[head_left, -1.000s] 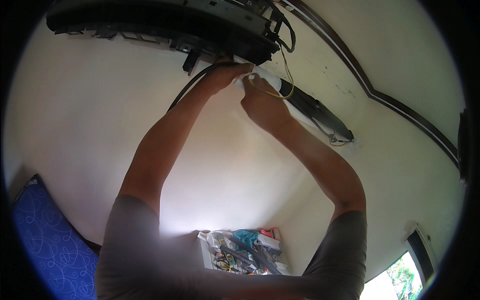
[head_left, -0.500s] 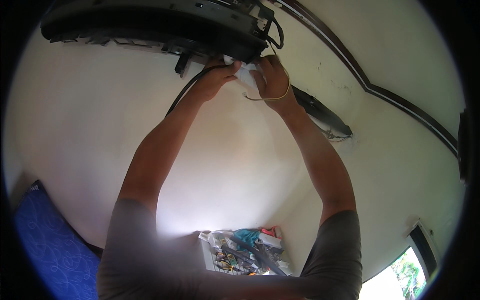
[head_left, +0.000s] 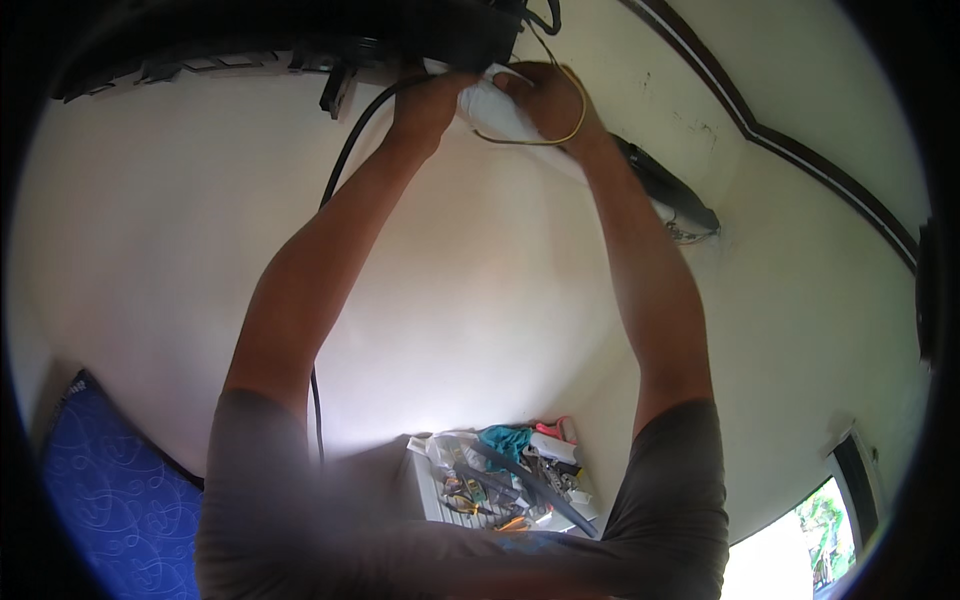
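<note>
Black plastic housing (head_left: 290, 32), smooth white wrapping (head_left: 493, 110), matt wall (head_left: 480, 290)

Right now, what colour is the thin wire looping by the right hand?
Thin wire: dull yellow, best seen in the head view.

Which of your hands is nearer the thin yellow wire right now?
Right. The thin yellow wire loops across the right hand in this view, though contact is unclear; the left hand is to the wire's left, with a gap between them.
</note>
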